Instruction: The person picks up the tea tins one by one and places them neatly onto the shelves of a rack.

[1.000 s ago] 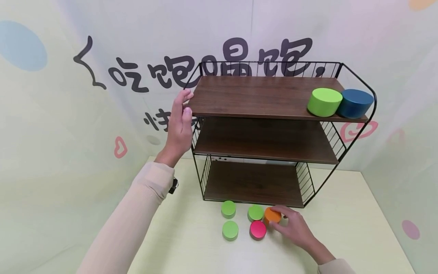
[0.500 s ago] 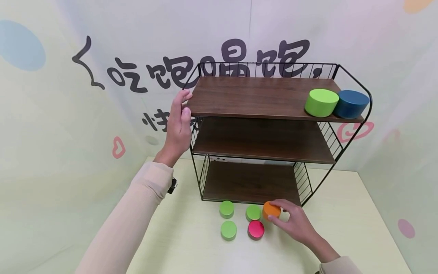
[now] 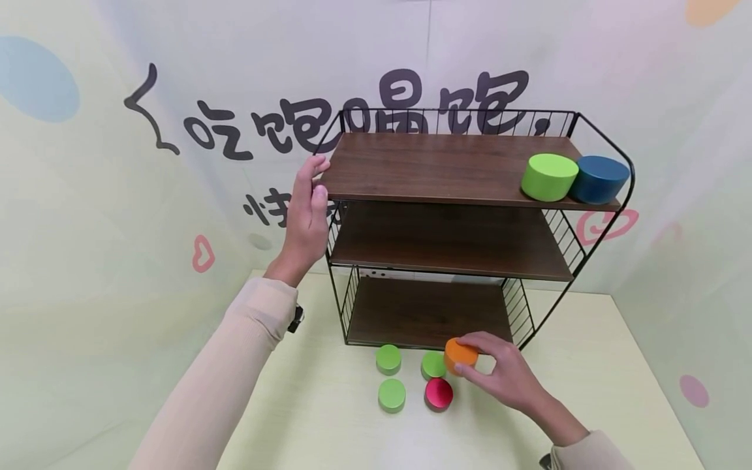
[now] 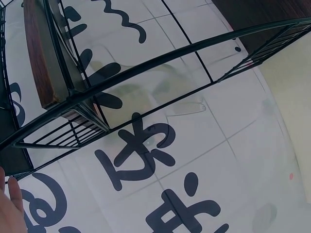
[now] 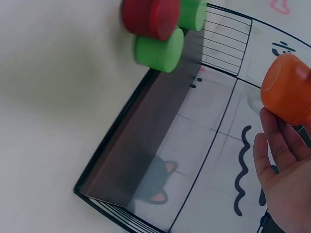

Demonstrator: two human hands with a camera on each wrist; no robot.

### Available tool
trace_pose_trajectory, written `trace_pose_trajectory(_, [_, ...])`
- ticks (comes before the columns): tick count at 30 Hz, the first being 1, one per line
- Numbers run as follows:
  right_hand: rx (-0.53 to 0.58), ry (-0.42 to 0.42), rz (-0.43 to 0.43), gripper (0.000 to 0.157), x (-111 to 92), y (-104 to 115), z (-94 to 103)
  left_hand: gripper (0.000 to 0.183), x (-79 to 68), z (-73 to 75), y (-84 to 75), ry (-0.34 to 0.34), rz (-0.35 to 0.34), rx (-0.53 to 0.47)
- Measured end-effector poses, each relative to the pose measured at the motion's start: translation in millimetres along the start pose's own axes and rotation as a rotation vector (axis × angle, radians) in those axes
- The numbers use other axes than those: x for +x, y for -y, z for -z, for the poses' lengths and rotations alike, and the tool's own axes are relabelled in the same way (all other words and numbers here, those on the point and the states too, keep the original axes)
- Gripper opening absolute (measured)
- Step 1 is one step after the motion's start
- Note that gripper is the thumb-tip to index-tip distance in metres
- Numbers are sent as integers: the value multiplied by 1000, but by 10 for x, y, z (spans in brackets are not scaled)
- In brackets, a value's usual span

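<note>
My right hand (image 3: 506, 372) pinches an orange round tin (image 3: 459, 356) between thumb and fingers; in the right wrist view the orange tin (image 5: 286, 87) is tilted. It is in front of the bottom tier of a three-tier wire-and-wood shelf rack (image 3: 435, 258). Against the rack's upper left side rests my left hand (image 3: 307, 212), fingers fairly straight, thumb at the top board's edge. A red tin (image 3: 438, 393) and several green tins (image 3: 388, 358) stand on the table by the rack. On the top tier, a green tin (image 3: 549, 177) and a blue tin (image 3: 600, 179) sit side by side at the right.
The pale table (image 3: 329, 418) extends in front of the rack and to both sides. A printed wall sheet (image 3: 176, 261) surrounds it behind and at the sides. Black wire rails (image 3: 517, 307) edge the rack's sides.
The orange tin has come up off the table in my right hand and shifted slightly left toward the rack, tilting a little. My left hand keeps its place on the rack.
</note>
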State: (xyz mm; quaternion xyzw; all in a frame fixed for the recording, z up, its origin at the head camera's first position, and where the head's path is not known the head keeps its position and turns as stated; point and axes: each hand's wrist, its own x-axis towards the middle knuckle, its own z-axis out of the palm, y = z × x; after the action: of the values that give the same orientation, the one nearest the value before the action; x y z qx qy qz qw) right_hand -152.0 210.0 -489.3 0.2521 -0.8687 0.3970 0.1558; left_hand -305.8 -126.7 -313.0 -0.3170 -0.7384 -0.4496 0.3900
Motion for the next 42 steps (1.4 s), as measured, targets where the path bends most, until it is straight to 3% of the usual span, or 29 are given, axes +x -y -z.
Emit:
trace_pose_trajectory(14, [5, -38, 149, 40, 240, 243, 216, 43, 8, -1, -10, 6, -11, 6])
trace_pose_trajectory(25, [-18, -17, 164, 42, 381, 386, 412, 43, 18, -11, -1, 3, -16, 13])
trace_pose_trajectory(32, [-86, -25, 206, 45, 474, 479, 544, 42, 29, -8, -1, -4, -18, 16])
trace_pose_trajectory(42, [-79, -9, 273, 47, 675, 638, 773, 42, 17, -1, 7, -6, -15, 6])
